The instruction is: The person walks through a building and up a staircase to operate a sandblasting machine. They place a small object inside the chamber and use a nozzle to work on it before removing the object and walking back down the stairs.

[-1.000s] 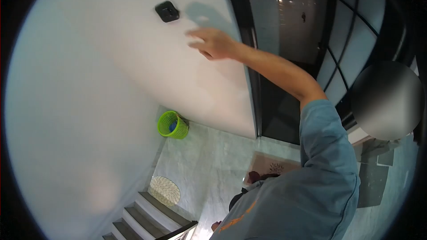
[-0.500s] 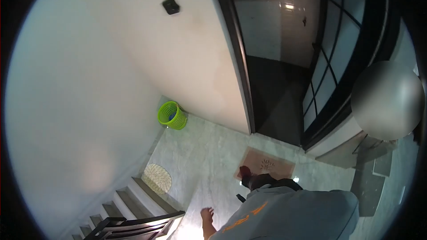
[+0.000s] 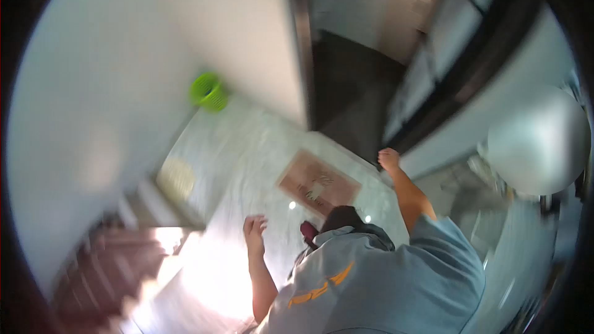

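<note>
My left hand point(image 3: 254, 227) hangs over the pale floor, its fingers loosely apart and holding nothing that I can see. On the right, my right hand point(image 3: 388, 159) is raised near the foot of the dark door frame; its fingers look curled, but blur hides whether anything is in them. Between the hands lies a pinkish-brown doormat point(image 3: 303, 173) with dark lettering. My foot in a dark red shoe point(image 3: 309, 231) is on the floor just below the mat.
A green basket point(image 3: 210, 92) stands in the wall corner. A round woven mat point(image 3: 176, 179) lies by the stairs point(image 3: 117, 263) at lower left. The doorway point(image 3: 346, 80) has a dark floor and an open glazed door. Various blurred items are at the right.
The view has shifted, so basket, mat and doorway sit higher and further left. My right hand has come into view, and more of my left arm shows.
</note>
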Motion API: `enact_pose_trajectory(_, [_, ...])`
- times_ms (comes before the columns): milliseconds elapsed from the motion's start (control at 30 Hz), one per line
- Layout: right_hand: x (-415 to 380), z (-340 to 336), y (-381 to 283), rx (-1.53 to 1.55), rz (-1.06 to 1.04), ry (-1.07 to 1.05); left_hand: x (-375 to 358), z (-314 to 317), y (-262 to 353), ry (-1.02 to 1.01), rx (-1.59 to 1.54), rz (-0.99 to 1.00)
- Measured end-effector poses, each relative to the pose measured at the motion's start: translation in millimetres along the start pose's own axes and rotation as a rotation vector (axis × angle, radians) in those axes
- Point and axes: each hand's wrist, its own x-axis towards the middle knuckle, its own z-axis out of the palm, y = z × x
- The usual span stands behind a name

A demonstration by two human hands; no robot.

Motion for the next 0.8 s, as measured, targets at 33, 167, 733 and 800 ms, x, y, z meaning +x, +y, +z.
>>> enact_pose_trajectory(33, [13.5, 9.1, -13.1, 0.683, 0.168, -0.281, -19.8, 5.3, 5.3, 0.052, -0.069, -0.012])
enact_pose_trajectory(167, [-33.9, 43.2, -89.9, -0.323, 0.096, -0.541, -100.7, 17.9, -17.3, 0.275, -0.725, 0.015])
enact_pose_trajectory(733, [-209.4, -303.6, 69.4, -0.505, 0.827, -0.354, -365.7, 156.7, 21.5, -0.014, -1.533, 0.337])
enact_pose_trajectory(800, [-210.3, -309.0, 54.2, -0.419, 0.722, -0.284, -382.4, 163.1, 21.3, -0.071, -1.539, 0.34])
